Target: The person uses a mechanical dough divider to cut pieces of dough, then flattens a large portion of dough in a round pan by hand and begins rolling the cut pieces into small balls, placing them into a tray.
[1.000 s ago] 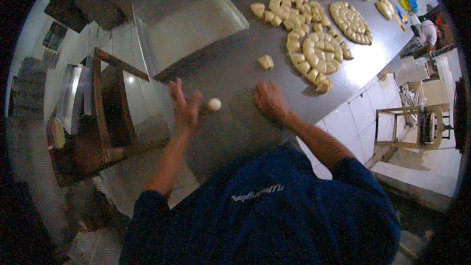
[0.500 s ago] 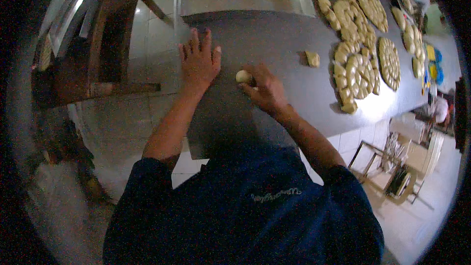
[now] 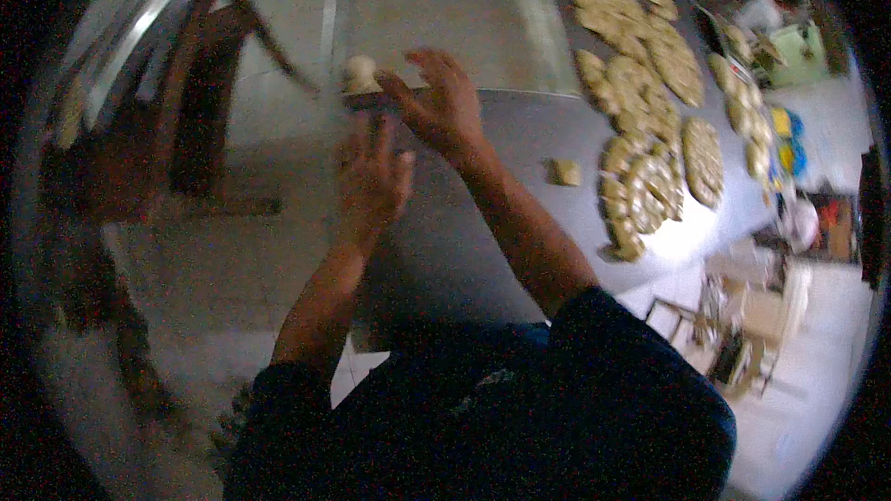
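Observation:
A pale dough ball (image 3: 360, 75) rests at the near left corner of a large flat tray (image 3: 464, 19). Just right of it, my right hand (image 3: 444, 109) reaches over the tray's near edge with its fingers apart and nothing in them. My left hand (image 3: 374, 176) is below the ball, over the left edge of the metal table (image 3: 506, 213), fingers spread and empty. Motion blurs both hands a little. Farther right on the table sits one small cut dough piece (image 3: 564, 172), apart from both hands.
Many dough pieces are arranged in clusters and round groups (image 3: 640, 181) along the table's right side. A dark wooden frame (image 3: 200, 93) stands to the left above the tiled floor. Beyond the table at right are a trolley-like stand (image 3: 733, 325) and blue and yellow items (image 3: 789, 144).
My right hand has moved forward and left, letting go of the dough ball, which now lies at the tray's corner. My left hand stays spread. The view has shifted, bringing the tray nearer.

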Tool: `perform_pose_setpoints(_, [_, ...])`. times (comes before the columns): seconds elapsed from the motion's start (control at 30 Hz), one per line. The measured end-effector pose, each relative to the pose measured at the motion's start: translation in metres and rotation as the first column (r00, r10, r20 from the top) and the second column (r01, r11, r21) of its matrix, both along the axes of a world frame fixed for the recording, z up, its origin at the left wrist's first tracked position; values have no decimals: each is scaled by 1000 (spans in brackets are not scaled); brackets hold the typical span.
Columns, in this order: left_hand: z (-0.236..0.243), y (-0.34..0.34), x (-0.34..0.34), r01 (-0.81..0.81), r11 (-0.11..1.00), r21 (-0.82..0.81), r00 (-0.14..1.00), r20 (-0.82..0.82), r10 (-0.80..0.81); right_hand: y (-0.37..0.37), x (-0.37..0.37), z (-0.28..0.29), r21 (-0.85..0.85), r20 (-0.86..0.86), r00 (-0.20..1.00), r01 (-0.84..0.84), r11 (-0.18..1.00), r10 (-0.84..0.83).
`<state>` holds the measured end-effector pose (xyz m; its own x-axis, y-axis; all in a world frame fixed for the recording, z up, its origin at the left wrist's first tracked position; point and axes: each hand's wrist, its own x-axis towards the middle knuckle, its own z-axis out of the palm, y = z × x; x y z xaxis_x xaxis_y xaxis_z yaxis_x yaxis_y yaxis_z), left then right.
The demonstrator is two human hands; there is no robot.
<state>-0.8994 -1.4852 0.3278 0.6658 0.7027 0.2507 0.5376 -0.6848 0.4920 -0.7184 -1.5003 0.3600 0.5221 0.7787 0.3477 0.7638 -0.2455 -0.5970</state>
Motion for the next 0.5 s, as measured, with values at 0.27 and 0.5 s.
perform_pose_setpoints(0.27, [-24, 1, 18, 16, 983, 181, 991, -131, 8, -273, 97, -58, -132, 310, 887, 398, 908, -343])
perform_pose_setpoints(0.5, [-31, 7, 5, 83, 954, 288, 985, -170, -35, -408, 39, 33, -305, 90, 497, 838, 452, -863])
